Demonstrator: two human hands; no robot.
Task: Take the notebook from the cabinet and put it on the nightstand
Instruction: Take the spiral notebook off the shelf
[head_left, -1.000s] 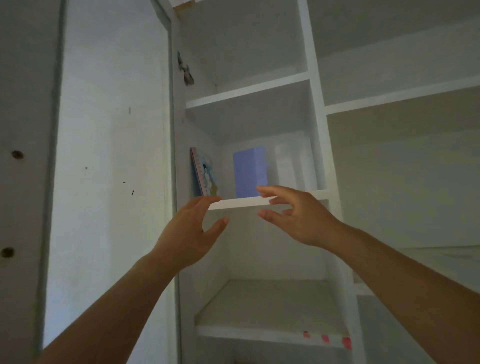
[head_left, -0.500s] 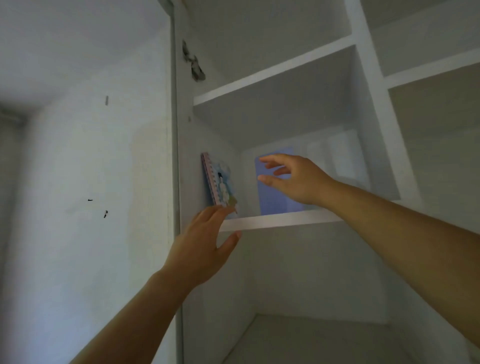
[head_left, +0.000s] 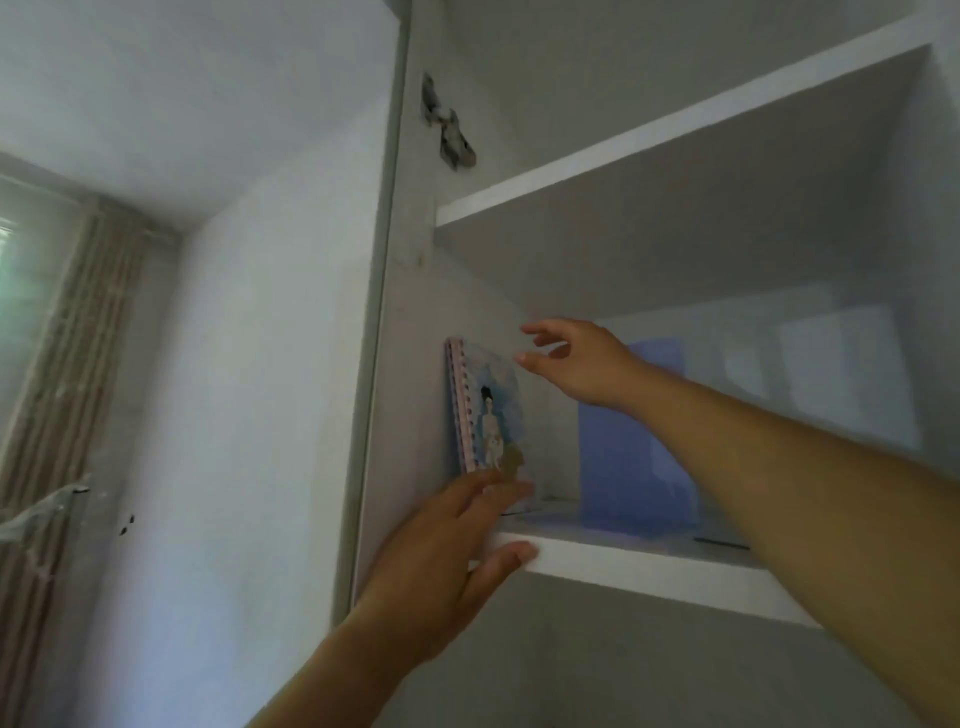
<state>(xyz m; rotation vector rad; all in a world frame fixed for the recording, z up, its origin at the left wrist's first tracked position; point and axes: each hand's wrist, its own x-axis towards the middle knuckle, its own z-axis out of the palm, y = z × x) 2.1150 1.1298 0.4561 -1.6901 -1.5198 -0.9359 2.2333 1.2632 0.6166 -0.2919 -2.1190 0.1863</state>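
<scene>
Standing up on the shelf (head_left: 644, 564) inside the white cabinet (head_left: 410, 291), the spiral notebook (head_left: 488, 410) leans against the left wall, at the shelf's left end and close to its front edge. Its pink spine with the wire rings faces out. Its cover shows a drawn figure on pale blue.

The right hand (head_left: 582, 364) reaches into the cabinet from the right. It is up at the notebook's top corner. Its fingers (head_left: 540, 328) are spread open, with the thumb just below them, and they hold nothing. The fingertips are very near the top edge of the notebook, but whether they touch it cannot be told.

The left hand (head_left: 447, 566) comes up from below at the front edge of the shelf, at its left end. Its fingers are open and flat, and they grip nothing. The thumb lies against the white front edge of the shelf. The other fingertips sit in front of the notebook's bottom corner, and whether they touch it cannot be told.

A blue sheet (head_left: 623, 467) stands upright farther back on the same shelf, to the right of the notebook and apart from it. The right arm crosses in front of part of it.

A metal hinge (head_left: 449, 130) sits high on the cabinet's left wall. A curtain (head_left: 57, 395) hangs at the far left of the room.
</scene>
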